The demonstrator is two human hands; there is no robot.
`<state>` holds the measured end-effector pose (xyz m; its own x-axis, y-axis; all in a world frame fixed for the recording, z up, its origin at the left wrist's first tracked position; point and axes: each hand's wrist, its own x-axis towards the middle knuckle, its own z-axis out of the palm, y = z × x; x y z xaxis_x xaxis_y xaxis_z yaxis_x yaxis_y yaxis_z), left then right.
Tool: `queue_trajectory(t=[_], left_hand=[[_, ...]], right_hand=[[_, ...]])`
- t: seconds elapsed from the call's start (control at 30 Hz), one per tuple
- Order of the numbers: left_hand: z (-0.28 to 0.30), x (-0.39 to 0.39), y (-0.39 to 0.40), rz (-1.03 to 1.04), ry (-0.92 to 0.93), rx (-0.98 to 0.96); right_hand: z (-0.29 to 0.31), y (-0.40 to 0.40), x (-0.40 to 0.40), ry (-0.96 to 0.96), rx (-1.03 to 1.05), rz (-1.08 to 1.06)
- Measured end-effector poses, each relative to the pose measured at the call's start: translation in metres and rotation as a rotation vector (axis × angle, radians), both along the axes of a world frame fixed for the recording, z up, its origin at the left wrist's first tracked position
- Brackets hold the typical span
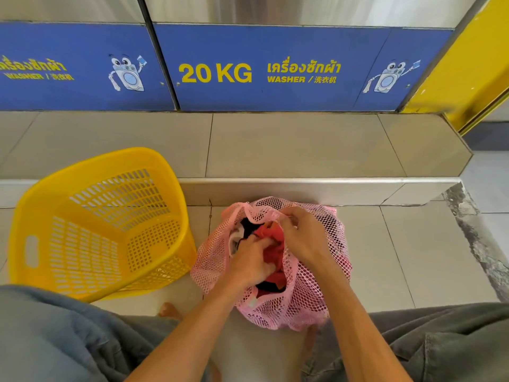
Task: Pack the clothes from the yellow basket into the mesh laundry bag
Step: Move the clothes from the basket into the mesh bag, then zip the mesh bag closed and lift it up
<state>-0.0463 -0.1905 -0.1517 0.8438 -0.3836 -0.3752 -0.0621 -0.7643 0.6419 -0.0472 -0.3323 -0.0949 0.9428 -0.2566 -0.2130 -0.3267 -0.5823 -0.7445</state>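
Observation:
A pink mesh laundry bag (pixel 308 299) sits on the tiled floor in front of me, its mouth open and red, black and white clothes (pixel 271 245) inside. My left hand (pixel 252 260) reaches into the mouth with fingers curled on the red cloth. My right hand (pixel 301 235) pinches the far rim of the bag's opening and holds it up. The yellow plastic basket (pixel 99 224) stands to the left of the bag, tilted toward me, with nothing visible inside.
A tiled step (pixel 303 144) with a metal edge runs behind the bag, below blue washer panels (pixel 264 70). A yellow frame (pixel 468 70) rises at the right. My grey-clad knees (pixel 55 340) flank the bag, a bare toe (pixel 169 310) near the basket.

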Motion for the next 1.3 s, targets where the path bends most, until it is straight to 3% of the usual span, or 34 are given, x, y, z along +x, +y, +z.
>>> queue_trajectory(t=[0.13,0.37,0.47,0.6,0.73,0.9,1.07,1.2,1.3], left_hand=[[0.01,0.018,0.013,0.024,0.174,-0.093],[0.013,0.052,0.035,0.375,0.093,-0.108],[0.007,0.064,0.04,0.553,0.15,-0.136],[-0.002,0.079,0.038,0.627,0.258,-0.181],[-0.013,0.096,0.033,0.723,0.383,-0.32],[-0.027,0.113,0.023,0.906,0.434,-0.49],[-0.034,0.131,0.015,1.021,0.481,-0.641],[-0.03,0.139,0.012,0.98,0.438,-0.791],[-0.024,0.141,0.016,0.949,0.413,-0.799]], right_hand=[[-0.011,0.004,-0.004,0.044,-0.08,0.096],[-0.012,0.012,0.0,0.036,-0.14,0.115],[-0.01,0.015,0.012,0.035,-0.186,0.149],[-0.009,0.022,0.038,0.108,-0.248,0.311],[-0.019,0.024,0.068,0.22,-0.191,0.443],[-0.037,0.026,0.109,0.17,-0.139,0.289],[-0.056,0.022,0.145,0.263,-0.111,0.255],[-0.057,0.016,0.162,0.352,0.063,0.269],[-0.046,0.013,0.165,0.364,0.235,0.254]])
